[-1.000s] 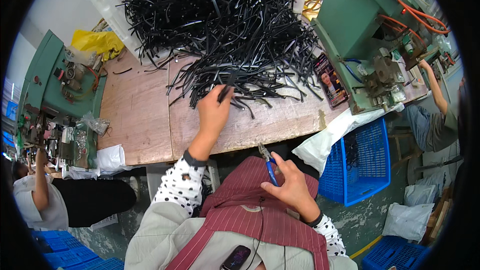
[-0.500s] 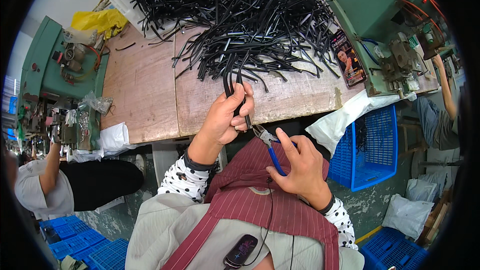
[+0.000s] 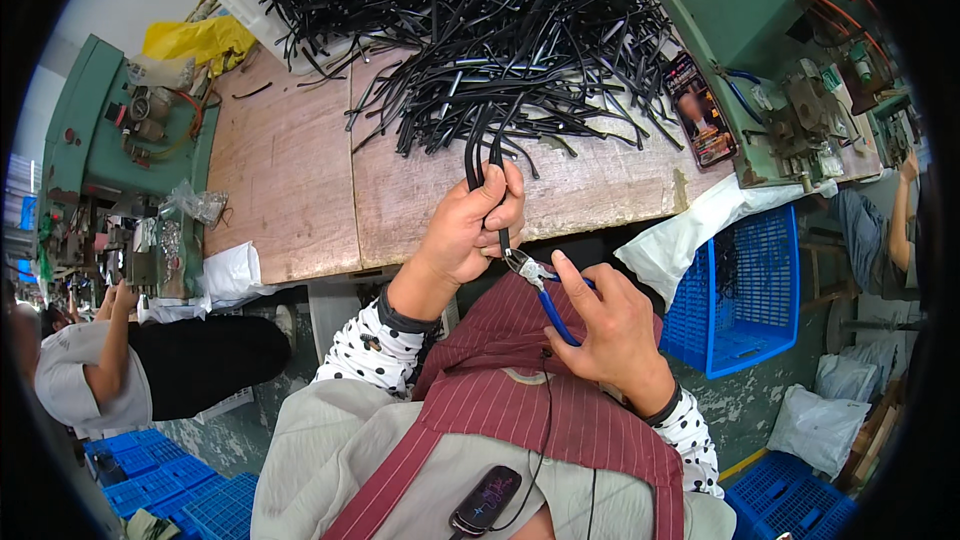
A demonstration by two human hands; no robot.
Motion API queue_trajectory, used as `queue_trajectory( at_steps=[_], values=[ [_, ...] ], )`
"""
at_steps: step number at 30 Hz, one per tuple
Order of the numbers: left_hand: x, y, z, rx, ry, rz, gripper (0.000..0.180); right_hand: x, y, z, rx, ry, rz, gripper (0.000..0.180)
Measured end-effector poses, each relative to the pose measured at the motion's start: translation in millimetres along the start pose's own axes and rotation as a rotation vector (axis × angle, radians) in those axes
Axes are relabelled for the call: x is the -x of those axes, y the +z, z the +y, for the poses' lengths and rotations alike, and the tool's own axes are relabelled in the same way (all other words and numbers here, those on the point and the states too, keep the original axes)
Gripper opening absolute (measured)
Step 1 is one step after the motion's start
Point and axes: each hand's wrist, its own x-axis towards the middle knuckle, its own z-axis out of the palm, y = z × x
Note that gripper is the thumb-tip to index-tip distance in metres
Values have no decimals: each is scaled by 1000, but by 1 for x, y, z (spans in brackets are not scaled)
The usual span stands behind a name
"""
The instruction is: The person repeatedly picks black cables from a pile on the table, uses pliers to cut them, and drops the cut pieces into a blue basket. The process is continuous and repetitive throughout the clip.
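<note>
— Where is the work now, as you see it?

— The left hand (image 3: 468,230) is closed around a few black strips (image 3: 484,155), and it holds them just in front of the table edge. The right hand (image 3: 605,330) is wrapped on the blue-handled cutters (image 3: 545,290). Their tip is at the lower end of one strip.

— So the trimming is only starting?

— I think yes. The big heap of black strips (image 3: 480,30) on the wooden table (image 3: 300,190) looks very large. I cannot see any separate finished pile.

— And the blue crate (image 3: 745,290)?

— It stands at the right, below the table. Something dark is inside, but I cannot tell what.

— Then most remains?

— It seems so to me.
</note>
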Motion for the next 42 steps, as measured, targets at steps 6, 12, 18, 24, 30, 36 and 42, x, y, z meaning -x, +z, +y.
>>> queue_trajectory(
  at_steps=[6, 12, 18, 24, 30, 36, 42],
  values=[
    [6, 10, -30, -312, 520, 271, 31, 3, 8, 8, -211, 108, -7, 79],
    [3, 14, -51, -702, 956, 301, 33, 1, 9, 8, -371, 192, -79, 81],
    [6, 17, -46, -468, 723, 375, 33, 2, 9, 11, -394, 241, -130, 79],
    [-4, 2, -35, -478, 613, 440, 26, 1, 10, 9, -444, 358, -163, 77],
    [-60, -38, 24, -1694, 908, 629, 25, 9, 19, 12, -426, 376, -165, 79],
    [-110, -46, 34, -2216, 384, 594, 34, 20, 29, 13, -315, 289, -107, 76],
    [-109, -99, 30, -2435, 631, 587, 31, 18, 28, 21, -424, 344, -166, 80]
  ],
)
